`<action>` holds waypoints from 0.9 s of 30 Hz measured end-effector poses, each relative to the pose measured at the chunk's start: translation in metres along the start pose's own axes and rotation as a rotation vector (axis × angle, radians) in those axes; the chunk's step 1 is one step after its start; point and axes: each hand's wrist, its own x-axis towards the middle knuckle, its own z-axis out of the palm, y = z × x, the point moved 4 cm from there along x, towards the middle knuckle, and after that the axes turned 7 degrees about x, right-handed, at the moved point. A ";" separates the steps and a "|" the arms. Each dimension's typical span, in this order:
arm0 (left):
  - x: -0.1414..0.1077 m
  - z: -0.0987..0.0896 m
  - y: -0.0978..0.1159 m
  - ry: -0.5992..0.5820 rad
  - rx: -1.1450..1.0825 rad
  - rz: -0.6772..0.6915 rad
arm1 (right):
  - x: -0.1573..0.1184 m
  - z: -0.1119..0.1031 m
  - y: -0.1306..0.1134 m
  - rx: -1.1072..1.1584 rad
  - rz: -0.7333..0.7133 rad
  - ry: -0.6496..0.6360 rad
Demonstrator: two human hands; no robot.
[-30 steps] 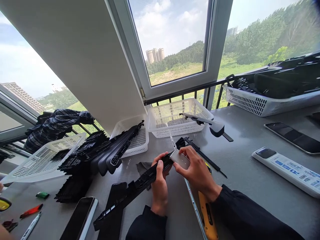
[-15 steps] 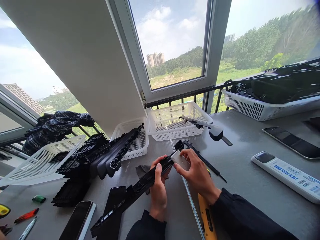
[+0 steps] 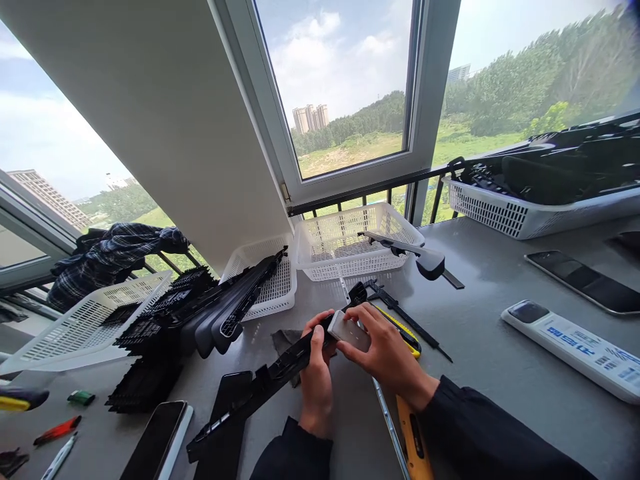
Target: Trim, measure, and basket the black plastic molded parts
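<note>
My left hand is closed around a long black plastic trim piece that slants from lower left to upper right. My right hand grips a small pale grey rectangular block between thumb and fingers. The block rests against or just over the upper part of the trim piece; its underside is hidden. Beneath the hands lies a grey cloth. Close to my right hand are a yellow utility knife, a black caliper and a steel ruler.
White baskets stand along the window, and one at right is heaped with black parts. Black trim pieces are stacked at left. Phones, a yellow-handled tool, a marker and a labelled white device lie around.
My right hand and the block have shifted slightly left and down along the trim piece, uncovering more of the yellow knife. At the left edge, a yellow-and-black tool has come further into view.
</note>
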 end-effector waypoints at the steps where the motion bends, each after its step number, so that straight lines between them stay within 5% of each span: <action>1: 0.000 0.000 0.000 0.001 -0.011 0.006 | 0.000 0.000 0.001 -0.004 0.024 0.020; 4: 0.001 0.000 -0.003 0.008 -0.008 0.013 | -0.002 0.002 -0.001 -0.010 0.039 0.026; 9: 0.003 -0.004 -0.003 0.055 0.041 0.050 | -0.006 0.010 -0.016 0.006 -0.126 -0.150; 14: 0.003 0.000 -0.007 0.007 -0.117 -0.023 | -0.004 0.001 -0.008 -0.040 -0.004 -0.008; 19: 0.003 -0.001 -0.011 0.045 -0.120 -0.040 | -0.006 0.009 -0.014 0.018 -0.104 -0.165; 27: 0.001 0.007 -0.008 -0.070 -0.113 -0.030 | -0.001 -0.011 -0.002 0.000 -0.016 0.109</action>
